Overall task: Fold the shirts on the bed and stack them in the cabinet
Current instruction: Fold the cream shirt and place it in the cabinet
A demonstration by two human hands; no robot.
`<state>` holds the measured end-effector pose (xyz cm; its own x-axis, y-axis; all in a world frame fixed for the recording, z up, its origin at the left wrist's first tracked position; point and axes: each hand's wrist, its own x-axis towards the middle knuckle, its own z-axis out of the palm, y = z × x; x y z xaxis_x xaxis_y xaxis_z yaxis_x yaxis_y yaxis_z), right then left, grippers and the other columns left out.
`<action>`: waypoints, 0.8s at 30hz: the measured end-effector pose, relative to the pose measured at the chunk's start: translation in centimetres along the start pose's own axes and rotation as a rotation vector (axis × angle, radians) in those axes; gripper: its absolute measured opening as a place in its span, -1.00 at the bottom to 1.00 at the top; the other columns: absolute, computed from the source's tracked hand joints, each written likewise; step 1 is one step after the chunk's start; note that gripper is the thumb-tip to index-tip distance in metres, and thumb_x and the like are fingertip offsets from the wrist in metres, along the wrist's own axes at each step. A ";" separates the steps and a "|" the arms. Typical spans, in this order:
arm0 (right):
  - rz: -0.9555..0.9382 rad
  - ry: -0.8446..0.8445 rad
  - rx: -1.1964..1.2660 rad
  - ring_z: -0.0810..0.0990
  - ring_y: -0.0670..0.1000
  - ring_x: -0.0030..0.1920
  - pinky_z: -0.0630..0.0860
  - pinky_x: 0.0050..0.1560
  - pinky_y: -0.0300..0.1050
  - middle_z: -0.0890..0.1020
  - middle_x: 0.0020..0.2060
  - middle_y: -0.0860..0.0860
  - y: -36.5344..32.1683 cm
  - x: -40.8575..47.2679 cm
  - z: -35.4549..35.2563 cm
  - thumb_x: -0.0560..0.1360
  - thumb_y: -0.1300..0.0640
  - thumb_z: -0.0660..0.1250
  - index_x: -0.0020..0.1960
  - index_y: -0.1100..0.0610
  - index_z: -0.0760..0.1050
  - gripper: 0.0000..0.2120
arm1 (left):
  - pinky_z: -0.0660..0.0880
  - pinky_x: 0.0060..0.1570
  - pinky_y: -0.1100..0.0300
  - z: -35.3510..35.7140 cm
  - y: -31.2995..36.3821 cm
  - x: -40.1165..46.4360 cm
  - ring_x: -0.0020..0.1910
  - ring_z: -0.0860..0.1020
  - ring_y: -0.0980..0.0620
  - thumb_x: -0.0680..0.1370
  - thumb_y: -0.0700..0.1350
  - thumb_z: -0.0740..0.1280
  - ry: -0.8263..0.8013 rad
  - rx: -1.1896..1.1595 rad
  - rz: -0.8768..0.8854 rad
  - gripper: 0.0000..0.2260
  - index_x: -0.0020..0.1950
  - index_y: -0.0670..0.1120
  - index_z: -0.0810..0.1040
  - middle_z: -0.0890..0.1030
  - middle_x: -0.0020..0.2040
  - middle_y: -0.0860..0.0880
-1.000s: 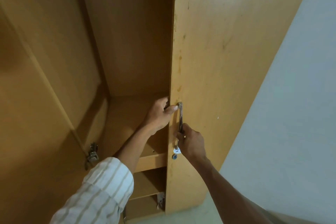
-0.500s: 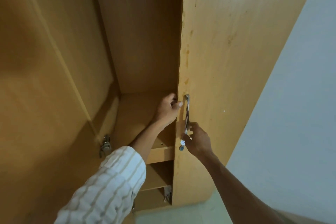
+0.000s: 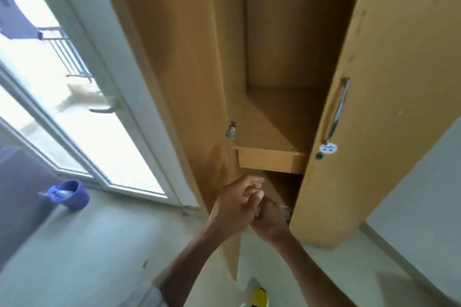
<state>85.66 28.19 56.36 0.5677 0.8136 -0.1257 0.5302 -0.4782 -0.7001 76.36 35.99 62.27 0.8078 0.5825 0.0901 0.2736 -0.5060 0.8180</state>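
Though open, cabinet (image 3: pixel 287 32) shelf (image 3: pixel 270 161) bare

my hands, left (image 3: pixel 234 207) over right (image 3: pixel 270 219), meet low at the cabinet's (image 3: pixel 189 62) opening, in the gap between the open left door (image 3: pixel 174 32) and the right door (image 3: pixel 389 107). the opening is a narrow upright slot: the right door's edge crowds it from one side, the swung-out left door from the other. above my hands a shelf (image 3: pixel 270 162) juts forward with bare board on top and open room over it. a metal hinge (image 3: pixel 231 129) sticks out at the shelf's left end. the right door carries a long handle (image 3: pixel 338 109). behind me to the left the floor (image 3: pixel 99 244) lies open, apart from a purple tub (image 3: pixel 72 194) near the glass door (image 3: pixel 82 97).
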 end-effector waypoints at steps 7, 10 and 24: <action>-0.195 0.054 0.050 0.58 -0.11 0.18 0.56 0.20 -0.13 0.57 0.20 -0.19 -6.9 -1.2 4.1 0.55 -0.21 0.27 0.39 -0.11 0.32 -0.55 | 0.57 -0.20 0.40 -7.1 -1.9 -5.3 -0.20 0.67 0.25 0.57 -0.04 0.42 0.527 -0.028 0.115 -0.90 -0.05 -0.05 0.69 0.69 -0.21 0.20; -0.155 0.076 0.040 0.59 -0.06 0.20 0.55 0.26 0.13 0.58 0.22 -0.18 -8.6 -0.3 4.9 0.52 -0.36 0.19 0.38 -0.14 0.31 -0.48 | 0.56 -0.21 0.41 -9.3 -3.3 -4.2 -0.15 0.67 0.21 0.56 -0.04 0.40 0.684 -0.065 0.075 -0.84 0.04 -0.11 0.65 0.70 -0.14 0.10; -0.120 0.429 -0.137 0.54 -0.24 -0.46 0.30 -0.45 -0.57 0.67 -0.29 -0.14 -8.0 0.1 5.9 0.54 -0.01 0.39 -0.18 -0.08 0.48 -0.86 | 0.65 -0.26 -0.11 -12.7 -6.7 1.8 -0.27 0.67 -0.04 0.54 -0.25 0.41 0.143 -0.204 0.126 -0.70 -0.17 0.17 0.70 0.70 -0.25 0.01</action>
<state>77.70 34.02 57.79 0.6915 0.6689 0.2728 0.6697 -0.4521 -0.5891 69.39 48.53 64.16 0.7427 0.6146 0.2659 0.0532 -0.4500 0.8914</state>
